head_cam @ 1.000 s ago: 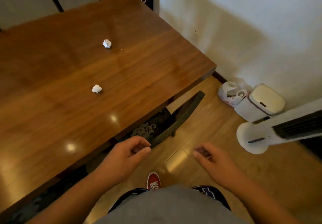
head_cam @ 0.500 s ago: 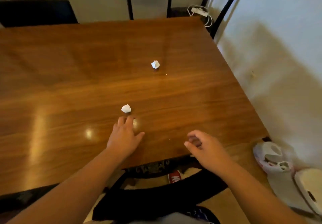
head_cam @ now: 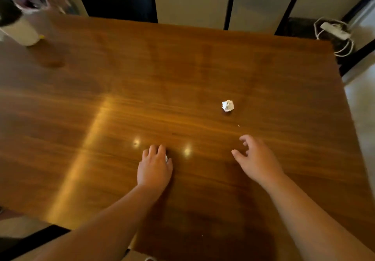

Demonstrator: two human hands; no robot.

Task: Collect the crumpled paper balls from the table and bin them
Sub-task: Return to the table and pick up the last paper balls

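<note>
Left hand (head_cam: 155, 169): palm down on the table, fingers curled over the near paper ball (head_cam: 166, 157) and gripping it; only a white sliver shows beside the thumb.
Right hand (head_cam: 256, 159): apart to the right, fingers loosely bent, nothing in them.
Table (head_cam: 182, 68): glossy brown wood with long straight grain and small light glints.
Far paper ball (head_cam: 227, 105): white, creased, roughly round, alone beyond the right hand.
Far edge: dark chair back (head_cam: 117, 5); white power strip (head_cam: 334, 30) with looped cord past the right corner.
</note>
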